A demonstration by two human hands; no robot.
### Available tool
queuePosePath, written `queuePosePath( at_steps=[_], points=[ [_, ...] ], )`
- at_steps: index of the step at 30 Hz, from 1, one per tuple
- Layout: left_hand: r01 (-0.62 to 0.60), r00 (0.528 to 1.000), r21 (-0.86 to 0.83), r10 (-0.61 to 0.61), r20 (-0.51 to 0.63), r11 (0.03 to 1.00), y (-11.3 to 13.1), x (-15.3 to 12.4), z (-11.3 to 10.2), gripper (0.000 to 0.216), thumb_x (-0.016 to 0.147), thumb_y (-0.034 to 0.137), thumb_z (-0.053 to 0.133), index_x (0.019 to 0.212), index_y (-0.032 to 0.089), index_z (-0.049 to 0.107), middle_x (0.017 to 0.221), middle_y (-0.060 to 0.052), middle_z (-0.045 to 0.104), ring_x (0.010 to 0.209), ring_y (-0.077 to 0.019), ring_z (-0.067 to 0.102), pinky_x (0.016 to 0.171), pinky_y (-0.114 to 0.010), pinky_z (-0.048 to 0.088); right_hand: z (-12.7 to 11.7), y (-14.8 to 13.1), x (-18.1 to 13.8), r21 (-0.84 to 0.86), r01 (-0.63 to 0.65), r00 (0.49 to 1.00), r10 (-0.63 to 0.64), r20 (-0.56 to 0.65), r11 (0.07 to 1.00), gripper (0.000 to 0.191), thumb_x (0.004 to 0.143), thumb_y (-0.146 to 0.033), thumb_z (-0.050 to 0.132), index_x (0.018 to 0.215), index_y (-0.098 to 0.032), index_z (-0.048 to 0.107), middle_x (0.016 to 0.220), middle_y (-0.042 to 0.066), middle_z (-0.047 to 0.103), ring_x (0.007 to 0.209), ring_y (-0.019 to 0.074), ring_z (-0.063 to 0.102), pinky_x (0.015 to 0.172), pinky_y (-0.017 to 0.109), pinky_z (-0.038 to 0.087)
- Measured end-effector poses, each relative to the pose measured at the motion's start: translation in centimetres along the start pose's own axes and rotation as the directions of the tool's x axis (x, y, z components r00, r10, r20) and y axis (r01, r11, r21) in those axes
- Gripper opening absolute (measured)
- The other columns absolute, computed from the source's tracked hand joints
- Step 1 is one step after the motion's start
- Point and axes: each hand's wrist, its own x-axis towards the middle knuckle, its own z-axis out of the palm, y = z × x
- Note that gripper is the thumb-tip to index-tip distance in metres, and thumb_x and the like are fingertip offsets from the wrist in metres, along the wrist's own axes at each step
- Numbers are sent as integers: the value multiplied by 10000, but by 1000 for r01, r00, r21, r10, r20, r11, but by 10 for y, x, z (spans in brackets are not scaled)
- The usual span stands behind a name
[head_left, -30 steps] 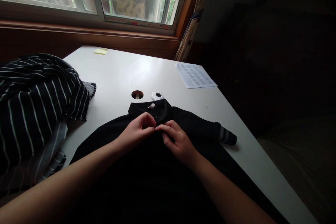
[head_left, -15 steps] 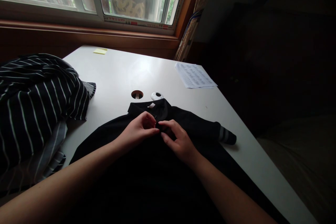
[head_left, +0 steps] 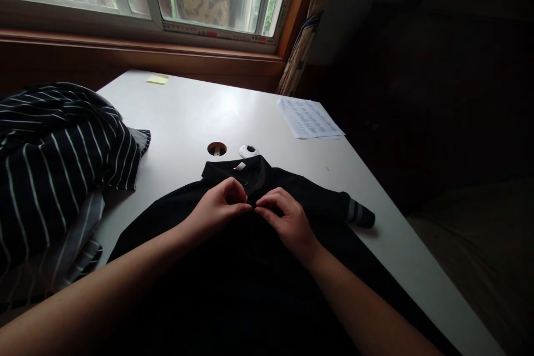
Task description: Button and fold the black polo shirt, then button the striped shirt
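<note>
A black polo shirt (head_left: pixel 317 197) lies flat on the white table (head_left: pixel 187 117), collar toward the window, a grey-striped sleeve cuff (head_left: pixel 359 214) at its right. My left hand (head_left: pixel 217 208) and my right hand (head_left: pixel 286 219) meet just below the collar, both pinching the shirt's front placket, fingertips almost touching. A small button shows just above the fingers. The lower shirt is too dark to make out.
A heap of dark striped clothing (head_left: pixel 54 161) covers the table's left side. A cable hole (head_left: pixel 217 148) and its loose cap (head_left: pixel 248 151) sit beyond the collar. Printed papers (head_left: pixel 308 118) lie at the right edge, a yellow sticky note (head_left: pixel 157 79) near the window sill.
My hands stay at the placket. The fingers of both have shifted slightly, the right hand's fingers curling in closer to the left's.
</note>
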Motion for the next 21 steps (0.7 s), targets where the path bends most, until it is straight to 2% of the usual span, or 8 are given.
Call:
queuePosePath(
  at_steps=[6, 14, 21],
  points=[
    [-65, 998, 139, 68, -19, 988, -1, -3, 1, 127, 785, 210, 699, 828, 200, 580, 854, 4, 655, 805, -166, 601, 735, -281, 464, 0, -1, 0, -8, -56, 997, 57, 46, 998, 22, 871, -246, 708, 890, -236, 714, 867, 23, 665, 835, 185, 650, 758, 312, 515],
    [-100, 994, 262, 105, -6, 960, 1, -5, 5, 120, 794, 146, 653, 812, 208, 552, 812, 16, 638, 733, -147, 584, 654, -260, 440, 3, 2, -1, -41, -67, 994, 70, 81, 997, 27, 846, -224, 724, 860, -228, 702, 844, 18, 673, 804, 183, 647, 732, 303, 501],
    [-144, 989, 322, 150, 6, 936, 1, -6, 5, 119, 785, 120, 654, 820, 199, 572, 830, 4, 609, 762, -150, 568, 663, -257, 435, 0, -1, 2, 22, -218, 967, 213, 137, 976, 63, 823, -160, 701, 781, -207, 695, 816, 2, 677, 804, 174, 642, 744, 280, 474]
  ],
)
